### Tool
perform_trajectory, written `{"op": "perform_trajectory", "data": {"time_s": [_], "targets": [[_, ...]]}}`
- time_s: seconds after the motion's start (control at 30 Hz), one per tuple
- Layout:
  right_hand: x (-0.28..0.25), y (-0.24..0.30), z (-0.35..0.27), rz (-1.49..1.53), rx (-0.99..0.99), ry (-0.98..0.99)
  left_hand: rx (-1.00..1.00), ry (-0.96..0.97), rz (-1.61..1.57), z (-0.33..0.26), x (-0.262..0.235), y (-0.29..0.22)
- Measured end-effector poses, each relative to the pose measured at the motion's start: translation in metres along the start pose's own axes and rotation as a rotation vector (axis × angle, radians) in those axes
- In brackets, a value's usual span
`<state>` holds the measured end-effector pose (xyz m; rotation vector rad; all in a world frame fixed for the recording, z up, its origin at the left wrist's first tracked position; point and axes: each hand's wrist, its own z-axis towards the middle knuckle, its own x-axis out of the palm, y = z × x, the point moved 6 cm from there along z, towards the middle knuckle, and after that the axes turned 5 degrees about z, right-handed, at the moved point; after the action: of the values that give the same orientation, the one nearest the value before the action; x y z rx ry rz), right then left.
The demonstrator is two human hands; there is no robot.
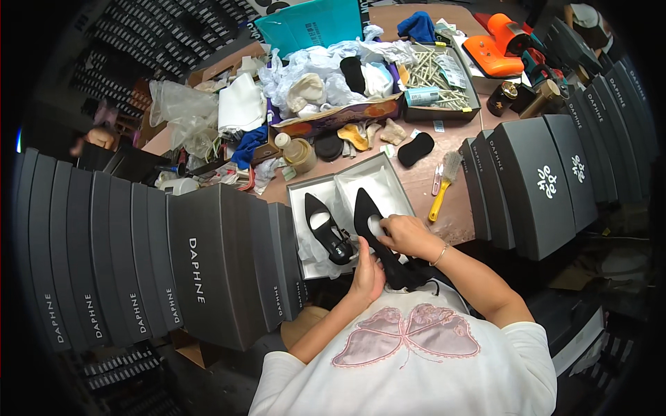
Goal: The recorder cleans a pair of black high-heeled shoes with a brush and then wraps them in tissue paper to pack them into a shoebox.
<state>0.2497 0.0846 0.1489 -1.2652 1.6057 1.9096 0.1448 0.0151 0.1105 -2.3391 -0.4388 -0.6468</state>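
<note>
Two hands: both were kept busy on one black pointed shoe [380, 239], seen from the head camera.
Right hand [408, 236]: fingers were curled closed around a small white wad [375, 225] pressed at the shoe's opening, a thin bracelet [439, 256] worn at the wrist.
Left hand [368, 267]: fingers were wrapped around the shoe's heel end, thumb pointed up along its side, so it was gripped pretty firmly.
Held shoe: it was positioned over the near right part of the open white box [347, 187], toe pointed away from the person, heel close to the body.
Second shoe [327, 229]: a matching black one was laid in the left part of the same box on white paper, toe also pointed away, just beside the held one but not touched by either hand.
Left of box: a curved row of dark grey shoe boxes [159, 263] was stood on edge.
Right of box: more grey boxes [534, 180] were lined up the same way.
Behind box: a yellow-handled brush [444, 184] and a black insole pad [416, 148] were left on the brown table [423, 177], with crumpled white paper [326, 69] piled further back.
</note>
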Motion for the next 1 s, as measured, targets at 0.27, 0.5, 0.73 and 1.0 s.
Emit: {"op": "perform_trajectory", "data": {"time_s": [0.27,0.5,0.73,1.0], "targets": [[0.01,0.005,0.005,0.008,-0.07,-0.126,0.022,0.003,-0.046,-0.008,0.0,0.001],[0.03,0.003,0.0,-0.212,-0.039,-0.002,-0.111,-0.007,-0.096,-0.006,-0.007,0.015],[-0.026,-0.017,-0.005,0.124,0.13,-0.057,-0.012,0.02,-0.307,-0.006,-0.022,-0.009],[0.012,0.051,0.023,-0.28,-0.348,0.015,-0.003,0.081,-0.158,-0.016,-0.017,-0.01]]}}
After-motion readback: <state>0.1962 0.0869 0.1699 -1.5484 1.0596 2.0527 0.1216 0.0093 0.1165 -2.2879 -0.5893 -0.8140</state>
